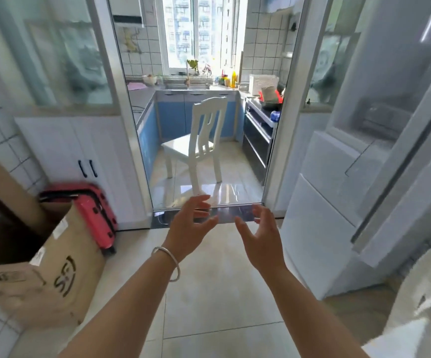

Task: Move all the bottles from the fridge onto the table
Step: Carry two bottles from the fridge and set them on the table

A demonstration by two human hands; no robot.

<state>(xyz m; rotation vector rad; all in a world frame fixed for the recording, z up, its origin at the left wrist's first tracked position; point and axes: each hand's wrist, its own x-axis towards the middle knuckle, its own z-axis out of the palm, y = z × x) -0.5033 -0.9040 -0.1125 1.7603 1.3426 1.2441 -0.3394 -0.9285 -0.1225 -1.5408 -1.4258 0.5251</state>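
My left hand (189, 228) and my right hand (260, 239) are stretched out in front of me over the tiled floor, fingers spread and relaxed, holding nothing. A silver bangle sits on my left wrist. The tall white fridge (351, 177) stands at the right with its doors closed, to the right of my right hand. No bottles from the fridge and no table are in view.
An open doorway leads to a kitchen with a white chair (201, 140) in the middle of its floor. A large cardboard box (54, 267) and a pink suitcase (93, 215) stand at the left. White cloth (428, 306) fills the lower right corner.
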